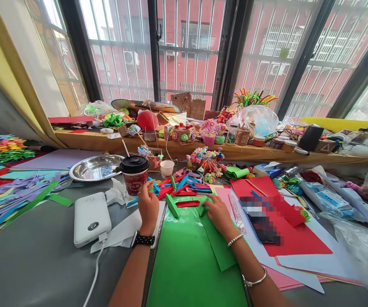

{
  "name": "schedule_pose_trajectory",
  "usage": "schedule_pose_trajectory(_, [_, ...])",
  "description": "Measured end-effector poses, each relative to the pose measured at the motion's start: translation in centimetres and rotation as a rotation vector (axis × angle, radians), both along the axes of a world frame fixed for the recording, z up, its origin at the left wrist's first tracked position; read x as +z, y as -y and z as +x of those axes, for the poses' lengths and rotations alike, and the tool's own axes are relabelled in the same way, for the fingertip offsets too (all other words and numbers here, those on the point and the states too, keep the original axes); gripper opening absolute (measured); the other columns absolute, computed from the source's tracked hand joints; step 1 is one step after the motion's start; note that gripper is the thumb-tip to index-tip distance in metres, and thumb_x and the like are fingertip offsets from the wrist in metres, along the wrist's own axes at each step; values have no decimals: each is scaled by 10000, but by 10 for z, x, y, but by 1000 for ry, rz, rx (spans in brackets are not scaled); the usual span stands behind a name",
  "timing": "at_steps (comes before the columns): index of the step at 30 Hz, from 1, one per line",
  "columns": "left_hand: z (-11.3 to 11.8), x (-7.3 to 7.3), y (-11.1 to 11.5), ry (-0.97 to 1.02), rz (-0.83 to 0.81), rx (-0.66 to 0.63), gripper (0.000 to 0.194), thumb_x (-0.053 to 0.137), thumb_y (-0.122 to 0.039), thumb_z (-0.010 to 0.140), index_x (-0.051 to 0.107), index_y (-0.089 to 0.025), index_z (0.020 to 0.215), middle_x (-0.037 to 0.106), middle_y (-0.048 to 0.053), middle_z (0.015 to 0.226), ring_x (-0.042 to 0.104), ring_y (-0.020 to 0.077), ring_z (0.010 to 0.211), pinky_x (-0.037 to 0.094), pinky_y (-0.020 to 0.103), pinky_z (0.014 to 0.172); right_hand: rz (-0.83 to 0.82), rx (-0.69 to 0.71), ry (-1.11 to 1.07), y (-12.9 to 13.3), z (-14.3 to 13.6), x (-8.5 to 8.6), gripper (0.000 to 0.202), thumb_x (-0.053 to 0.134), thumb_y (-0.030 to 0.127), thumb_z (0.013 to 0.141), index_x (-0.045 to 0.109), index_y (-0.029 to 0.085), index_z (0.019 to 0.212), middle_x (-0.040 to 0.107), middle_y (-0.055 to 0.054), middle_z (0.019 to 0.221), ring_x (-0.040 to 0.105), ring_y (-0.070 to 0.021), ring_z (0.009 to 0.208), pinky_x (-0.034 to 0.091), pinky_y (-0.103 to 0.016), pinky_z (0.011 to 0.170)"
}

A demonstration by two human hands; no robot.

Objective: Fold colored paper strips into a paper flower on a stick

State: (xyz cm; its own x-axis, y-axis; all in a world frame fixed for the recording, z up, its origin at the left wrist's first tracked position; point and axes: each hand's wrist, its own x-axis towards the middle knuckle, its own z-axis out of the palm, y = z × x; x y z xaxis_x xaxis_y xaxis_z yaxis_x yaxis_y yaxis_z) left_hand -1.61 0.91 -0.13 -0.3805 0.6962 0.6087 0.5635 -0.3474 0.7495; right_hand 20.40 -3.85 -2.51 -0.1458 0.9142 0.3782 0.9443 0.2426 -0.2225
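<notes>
— Hands first: where were they?

— Left hand (148, 204) was curled at the top left edge of the green paper sheet (190, 260), fingers bent near a small piece of coloured paper; whether it truly pinched it, I could not tell. Right hand (217, 213) lay flat, fingers spread, pressing a folded green strip (217, 243) onto that sheet.

— And around them?

— Just beyond the left hand stood a paper coffee cup (134, 174) with a black lid (a straw poking up behind it). Left of that wrist lay a white power bank (91, 218). Between and beyond both hands sat a heap of red, blue and green paper strips (184, 187). Right of the right hand lay a red sheet (286, 234).
</notes>
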Motion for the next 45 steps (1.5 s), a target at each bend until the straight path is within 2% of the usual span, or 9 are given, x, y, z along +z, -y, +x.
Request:
schedule_pose_trajectory(7, [17, -4, -6, -118, -88, -217, 262, 347, -92, 726, 514, -153, 920, 593, 89, 932, 551, 184, 878, 428, 334, 779, 34, 39, -40, -2, -2, -1, 244, 455, 34, 705, 612, 186, 814, 630, -36, 851, 509, -197, 881, 377, -315, 790])
schedule_pose_trajectory(12, [28, 0, -4, -474, -82, -489, 193, 410, -206, 771, 581, -198, 860, 633, 37, 851, 560, 175, 813, 426, 324, 747, 57, 37, -53, -2, -4, -1, 240, 452, 38, 700, 608, 192, 799, 626, -32, 817, 508, -188, 854, 363, -317, 796])
schedule_pose_trajectory(18, [31, -4, -2, -672, -44, -479, 200, 481, -224, 742, 611, -201, 893, 633, 51, 856, 532, 202, 852, 376, 367, 809, -31, 143, -10, 5, -5, 6, 372, 460, 33, 667, 569, 229, 964, 611, -15, 959, 489, -189, 946, 237, -390, 928])
schedule_pose_trajectory(21, [31, -6, -1, -767, -94, -541, 213, 567, -251, 688, 621, -200, 887, 631, 48, 842, 524, 205, 855, 358, 373, 830, -53, 104, 52, 5, -5, 8, 320, 466, 70, 702, 573, 223, 962, 617, -30, 938, 506, -192, 921, 224, -409, 934])
schedule_pose_trajectory(26, [32, -7, 4, -857, -171, -475, 218, 590, -217, 671, 620, -198, 886, 615, 60, 826, 509, 212, 834, 359, 370, 786, 23, 32, 185, 3, -5, 6, 413, 425, 50, 740, 477, 199, 1122, 614, -58, 865, 523, -197, 852, 244, -407, 924])
schedule_pose_trajectory(29, [32, -7, 5, -877, -188, -481, 156, 558, -211, 696, 625, -204, 837, 613, 59, 817, 507, 215, 828, 357, 367, 762, 71, 34, 212, 2, -5, 6, 337, 441, 45, 730, 546, 205, 1007, 594, -62, 871, 515, -201, 844, 268, -386, 910])
schedule_pose_trajectory(32, [33, -7, 4, -843, -200, -490, 114, 528, -213, 713, 623, -202, 775, 613, 52, 785, 513, 217, 809, 365, 357, 727, 81, 39, 179, 2, -3, 10, 185, 493, 68, 715, 591, 193, 810, 584, -56, 836, 512, -201, 822, 315, -363, 871])
schedule_pose_trajectory(36, [34, -5, 4, -672, -189, -529, 127, 478, -201, 736, 602, -202, 767, 625, 45, 799, 538, 201, 784, 384, 332, 714, 116, 18, 14, 3, -1, 13, 90, 542, 114, 710, 571, 170, 774, 588, -49, 804, 521, -190, 793, 392, -300, 752])
schedule_pose_trajectory(45, [45, 6, 17, 36, -333, -727, 143, 506, -288, 698, 528, -174, 782, 608, 31, 778, 584, 153, 701, 469, 278, 635, 173, 50, -434, 8, -7, 18, 49, 479, 210, 742, 502, 167, 746, 588, -37, 751, 559, -149, 704, 444, -261, 645])
